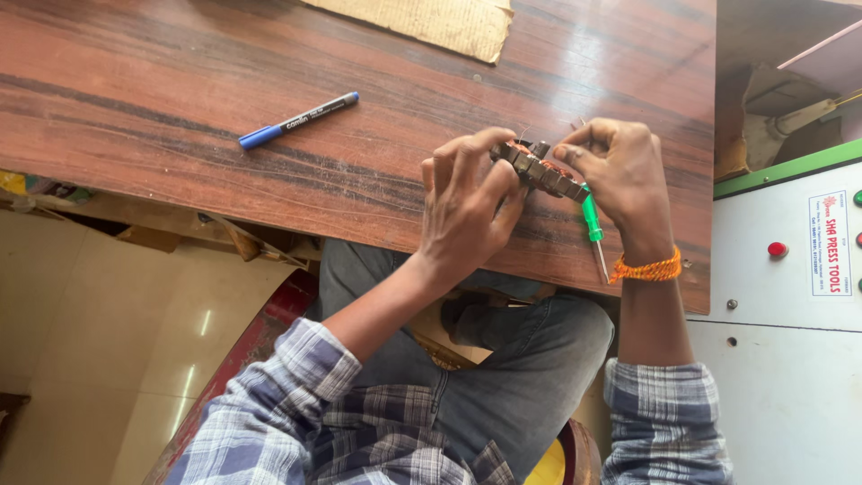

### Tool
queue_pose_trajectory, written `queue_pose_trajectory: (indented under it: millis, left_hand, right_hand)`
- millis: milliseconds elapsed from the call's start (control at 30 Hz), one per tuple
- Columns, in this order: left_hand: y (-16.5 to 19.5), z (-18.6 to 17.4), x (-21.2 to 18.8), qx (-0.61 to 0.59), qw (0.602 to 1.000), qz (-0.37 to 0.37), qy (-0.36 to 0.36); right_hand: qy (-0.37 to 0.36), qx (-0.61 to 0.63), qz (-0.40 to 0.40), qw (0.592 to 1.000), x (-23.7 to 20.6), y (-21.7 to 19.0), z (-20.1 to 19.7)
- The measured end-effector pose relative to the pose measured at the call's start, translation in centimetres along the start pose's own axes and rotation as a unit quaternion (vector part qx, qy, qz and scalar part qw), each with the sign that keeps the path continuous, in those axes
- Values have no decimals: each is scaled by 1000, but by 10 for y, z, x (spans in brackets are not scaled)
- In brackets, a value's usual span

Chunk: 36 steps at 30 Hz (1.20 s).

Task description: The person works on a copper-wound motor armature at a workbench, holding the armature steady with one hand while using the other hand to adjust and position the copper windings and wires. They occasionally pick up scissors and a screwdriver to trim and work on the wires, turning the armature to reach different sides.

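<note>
Glossy wood-grain table (180, 108), 2 hands, left hand (467, 211), right hand (620, 175), pinching ridged metal part (539, 171)

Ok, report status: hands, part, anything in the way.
Left hand and right hand grip metal part. Green screwdriver under right palm. Blue marker lies apart.

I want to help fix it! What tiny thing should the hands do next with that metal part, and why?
Probably steady it first. The left hand and right hand both pinch the small metal wound part just above the wooden table, and the green-handled screwdriver hangs tucked under the right hand, its tip pointing away from the part.
</note>
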<state>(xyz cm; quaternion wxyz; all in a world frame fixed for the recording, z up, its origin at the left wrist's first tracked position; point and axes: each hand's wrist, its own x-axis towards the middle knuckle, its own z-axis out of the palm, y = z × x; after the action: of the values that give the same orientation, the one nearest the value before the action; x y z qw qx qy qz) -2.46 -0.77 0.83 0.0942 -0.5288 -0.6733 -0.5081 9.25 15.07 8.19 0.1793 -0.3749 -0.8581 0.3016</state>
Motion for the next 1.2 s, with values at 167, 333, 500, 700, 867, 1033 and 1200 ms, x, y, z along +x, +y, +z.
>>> queue_pose_trajectory:
  millis: [167,333,500,700,867,1033,1200]
  left_hand:
    - [-32,-6,45,-68,946,289,-133]
    - [-46,-1,77,-140,914,266,-272]
    - [-46,-12,84,-212,901,211,-314]
    - [-45,-17,97,-243,876,190,-371]
    - [-43,-17,98,-231,876,209,-368]
    - [-42,-14,101,-231,873,166,-396]
    - [-45,-18,79,-157,911,305,-229]
  right_hand:
    - [52,6,24,998,-14,7,-10]
    - [52,80,117,989,-43,-19,-41]
    - [11,118,30,993,-71,-37,-39]
    - [27,105,38,993,-79,-46,-24]
    - [95,-5,-26,995,-98,-35,13]
    - [160,-15,-85,983,-99,-12,49]
    - [189,-18,-121,974,-102,-1,63]
